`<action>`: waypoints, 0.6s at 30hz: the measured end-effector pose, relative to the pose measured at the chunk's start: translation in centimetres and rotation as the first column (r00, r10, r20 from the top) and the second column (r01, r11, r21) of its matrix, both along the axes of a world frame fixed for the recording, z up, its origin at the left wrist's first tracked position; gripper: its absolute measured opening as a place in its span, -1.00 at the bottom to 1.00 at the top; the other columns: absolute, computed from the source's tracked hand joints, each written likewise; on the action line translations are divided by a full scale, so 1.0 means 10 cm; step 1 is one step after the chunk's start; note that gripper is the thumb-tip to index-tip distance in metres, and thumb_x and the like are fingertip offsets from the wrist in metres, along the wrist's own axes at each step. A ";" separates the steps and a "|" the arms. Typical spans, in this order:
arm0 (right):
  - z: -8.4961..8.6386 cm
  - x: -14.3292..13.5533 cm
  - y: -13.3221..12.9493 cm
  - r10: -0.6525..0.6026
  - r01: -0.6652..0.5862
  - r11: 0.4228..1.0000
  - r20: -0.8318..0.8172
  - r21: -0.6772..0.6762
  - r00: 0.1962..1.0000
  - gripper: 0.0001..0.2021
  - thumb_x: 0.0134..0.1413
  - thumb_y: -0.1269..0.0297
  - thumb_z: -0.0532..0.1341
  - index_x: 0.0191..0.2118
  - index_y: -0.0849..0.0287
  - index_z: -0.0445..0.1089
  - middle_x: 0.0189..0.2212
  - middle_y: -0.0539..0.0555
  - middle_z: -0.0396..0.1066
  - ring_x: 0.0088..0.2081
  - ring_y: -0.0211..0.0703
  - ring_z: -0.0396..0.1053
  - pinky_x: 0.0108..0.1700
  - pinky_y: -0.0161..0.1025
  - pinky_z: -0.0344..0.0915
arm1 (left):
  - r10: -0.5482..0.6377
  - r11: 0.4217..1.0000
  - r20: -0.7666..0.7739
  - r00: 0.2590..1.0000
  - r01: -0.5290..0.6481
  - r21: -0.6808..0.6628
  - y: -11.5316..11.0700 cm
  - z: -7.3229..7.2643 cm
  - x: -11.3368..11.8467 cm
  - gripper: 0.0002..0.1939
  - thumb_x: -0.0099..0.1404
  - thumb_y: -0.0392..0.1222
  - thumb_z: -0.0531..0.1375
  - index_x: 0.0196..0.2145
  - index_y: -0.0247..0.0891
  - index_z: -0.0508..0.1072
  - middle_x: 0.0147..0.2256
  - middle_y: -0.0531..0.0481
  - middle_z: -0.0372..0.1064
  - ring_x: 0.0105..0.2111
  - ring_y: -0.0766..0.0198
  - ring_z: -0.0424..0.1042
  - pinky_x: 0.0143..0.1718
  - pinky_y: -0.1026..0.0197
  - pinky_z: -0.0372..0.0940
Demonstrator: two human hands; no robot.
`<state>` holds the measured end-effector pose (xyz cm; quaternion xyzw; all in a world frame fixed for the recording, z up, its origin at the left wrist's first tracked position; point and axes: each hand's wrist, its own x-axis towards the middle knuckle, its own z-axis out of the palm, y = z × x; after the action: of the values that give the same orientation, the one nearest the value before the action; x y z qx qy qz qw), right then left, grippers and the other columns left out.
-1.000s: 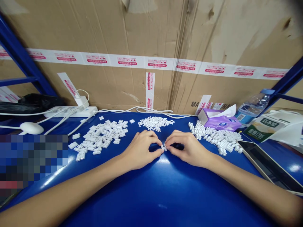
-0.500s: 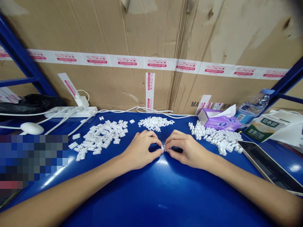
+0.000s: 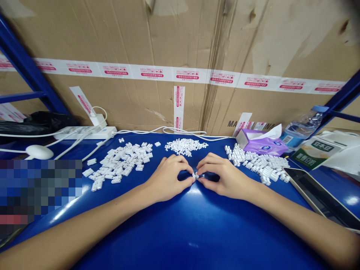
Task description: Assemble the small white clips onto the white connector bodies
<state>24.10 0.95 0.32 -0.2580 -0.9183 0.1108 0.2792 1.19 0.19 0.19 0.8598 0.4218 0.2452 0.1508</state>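
Note:
My left hand (image 3: 168,177) pinches a small white plastic connector piece (image 3: 194,175) between thumb and forefinger, just above the blue table (image 3: 194,228). From the other side, the thumb and fingertips of my right hand (image 3: 223,175) close on the same piece, partly covering it. Another tiny white bit (image 3: 203,176) shows inside the curl of my right fingers. Beyond the hands lies a heap of tiny white plastic parts (image 3: 185,146). Flat rectangular white plastic pieces (image 3: 123,161) are scattered to the left, and chunkier white connectors (image 3: 261,167) to the right.
A power strip (image 3: 84,132) with white cables stands at the back left. On the right are a purple tissue pack (image 3: 264,144), a plastic bottle (image 3: 303,125), a green and white carton (image 3: 315,152) and a phone (image 3: 323,198). Cardboard (image 3: 126,37) rises behind the table.
My right fingertips have shifted slightly at the connector piece, and the tiny bit within their curl now shows. My left hand keeps its pinch. The view has moved very slightly.

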 end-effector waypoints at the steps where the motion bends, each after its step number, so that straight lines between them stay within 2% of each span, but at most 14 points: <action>1: 0.00 0.00 0.00 -0.002 0.002 1.000 0.006 -0.002 1.000 -0.91 0.21 0.35 0.30 -0.17 0.13 0.53 -0.15 0.13 0.51 -0.11 -0.05 0.40 -0.05 -0.04 0.40 | 0.001 1.000 -0.002 1.000 -0.001 0.000 0.00 0.00 0.00 -0.88 0.34 -0.08 0.28 -0.26 -0.06 0.63 -0.17 0.02 0.51 -0.10 0.06 0.44 -0.08 -0.05 0.22; 5: 0.04 0.03 0.02 -0.005 0.006 1.000 0.018 -0.031 1.000 -0.90 0.19 0.34 0.32 -0.17 0.13 0.54 -0.11 0.14 0.50 -0.08 -0.05 0.41 -0.03 -0.05 0.39 | 0.008 1.000 -0.004 1.000 -0.008 -0.007 0.01 0.00 0.01 -0.88 0.34 -0.07 0.28 -0.25 -0.06 0.63 -0.17 0.03 0.51 -0.10 0.05 0.44 -0.07 -0.06 0.22; 10: 0.12 0.12 0.08 -0.056 0.068 0.990 0.101 -0.123 0.993 -0.79 0.10 0.37 0.36 -0.11 0.17 0.51 -0.21 0.09 0.53 -0.17 -0.09 0.45 -0.10 -0.12 0.38 | 0.012 1.000 -0.004 1.000 -0.012 -0.023 0.02 0.00 0.00 -0.89 0.33 -0.07 0.30 -0.24 -0.06 0.63 -0.15 0.03 0.51 -0.07 0.03 0.44 -0.05 -0.09 0.22; 15: 0.16 0.22 0.15 0.006 0.022 0.980 0.143 -0.198 0.990 -0.81 0.15 0.39 0.29 -0.11 0.17 0.54 -0.19 0.09 0.52 -0.19 -0.14 0.47 -0.11 -0.16 0.39 | -0.003 0.999 0.005 1.000 0.003 -0.039 0.03 0.03 0.00 -0.86 0.33 -0.06 0.31 -0.21 -0.10 0.63 -0.13 -0.01 0.52 -0.06 0.04 0.45 0.01 -0.08 0.25; 18: 0.13 0.23 0.19 -0.017 0.038 0.990 0.146 -0.139 0.989 -0.80 0.21 0.43 0.21 -0.11 0.18 0.54 -0.21 0.11 0.53 -0.18 -0.11 0.46 -0.07 -0.11 0.39 | -0.071 0.995 -0.002 0.997 0.071 -0.063 0.07 0.08 -0.05 -0.80 0.30 -0.08 0.34 -0.14 -0.13 0.61 -0.09 -0.03 0.51 -0.04 0.07 0.46 0.05 -0.03 0.28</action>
<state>26.37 2.82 1.59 -0.2971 -0.9223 0.1526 0.1945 0.65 0.92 0.99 0.8695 0.3988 0.2245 0.1858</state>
